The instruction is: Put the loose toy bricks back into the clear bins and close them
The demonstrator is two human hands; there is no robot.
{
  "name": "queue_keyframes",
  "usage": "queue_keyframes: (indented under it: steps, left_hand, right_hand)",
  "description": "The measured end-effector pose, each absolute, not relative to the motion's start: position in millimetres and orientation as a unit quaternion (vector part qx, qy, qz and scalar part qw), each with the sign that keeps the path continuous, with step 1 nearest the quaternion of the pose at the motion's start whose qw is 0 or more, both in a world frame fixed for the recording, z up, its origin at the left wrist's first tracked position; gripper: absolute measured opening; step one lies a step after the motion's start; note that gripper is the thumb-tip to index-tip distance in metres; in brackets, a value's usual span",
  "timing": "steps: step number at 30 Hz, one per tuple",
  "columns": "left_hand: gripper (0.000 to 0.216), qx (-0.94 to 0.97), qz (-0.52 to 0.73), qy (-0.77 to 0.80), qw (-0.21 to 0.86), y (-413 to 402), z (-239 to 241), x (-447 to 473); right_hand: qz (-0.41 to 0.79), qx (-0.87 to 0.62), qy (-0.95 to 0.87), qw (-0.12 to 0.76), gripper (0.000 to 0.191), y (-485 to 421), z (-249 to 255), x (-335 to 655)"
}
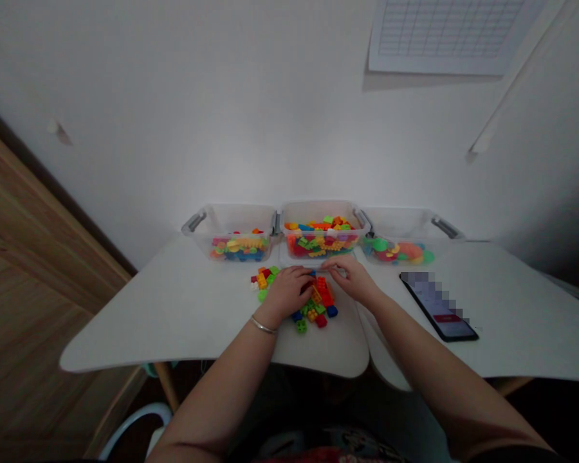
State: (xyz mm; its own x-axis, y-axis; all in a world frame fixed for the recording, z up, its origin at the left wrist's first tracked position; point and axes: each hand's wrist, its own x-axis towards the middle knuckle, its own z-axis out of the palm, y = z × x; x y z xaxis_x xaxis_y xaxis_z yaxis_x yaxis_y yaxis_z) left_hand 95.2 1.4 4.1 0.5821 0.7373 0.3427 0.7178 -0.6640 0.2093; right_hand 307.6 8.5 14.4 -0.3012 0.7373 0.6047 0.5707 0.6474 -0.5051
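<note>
A heap of toy building bricks [323, 292] in red, orange, green, blue and yellow lies on the white table in front of me. My left hand [289, 290], with a bangle at its wrist, arches over the heap, fingers bent and thumb apart. It covers part of the bricks, and I make out nothing firmly held in it. At the heap's back right edge is my right hand [350, 275], fingers reaching left over the tabletop with a gap to the thumb. No brick shows in that hand.
Along the wall stand three clear plastic boxes: a left box [200, 244] and a middle box [318, 209] with bricks, and a right box [400, 218] with colourful pieces. A phone [439, 308] lies right of my right forearm. The white tabletop [174, 315] has a rounded front edge.
</note>
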Motion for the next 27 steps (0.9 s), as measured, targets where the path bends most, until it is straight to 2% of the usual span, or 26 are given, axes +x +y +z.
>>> queue_keyframes:
  steps: [2, 5, 12, 22, 27]
  left_hand:
    - [0.028, 0.888, 0.207, 0.409, 0.022, 2.3, 2.3, 95.3]
    - [0.029, 0.885, 0.21, 0.414, 0.018, 2.6, 1.1, 95.9]
    - [0.03, 0.883, 0.206, 0.422, 0.016, 1.5, 3.6, 96.1]
    - [0.028, 0.883, 0.197, 0.424, 0.028, 0.7, 6.3, 96.7]
    - [0.027, 0.885, 0.203, 0.418, 0.024, 0.7, 6.0, 96.7]
  right_hand:
    - [0.122, -0.409, -0.818, 0.385, 0.021, 0.2, 0.8, 313.5]
    - [0.127, -0.423, -0.819, 0.366, 0.024, -8.5, -12.2, 317.5]
    - [0.052, -0.414, -0.86, 0.293, 0.033, -15.6, -17.7, 315.9]
    - [-0.005, -0.505, -0.806, 0.309, 0.028, -10.9, -26.0, 331.7]
    - [-0.002, -0.508, -0.791, 0.341, 0.042, -7.0, -33.0, 336.4]
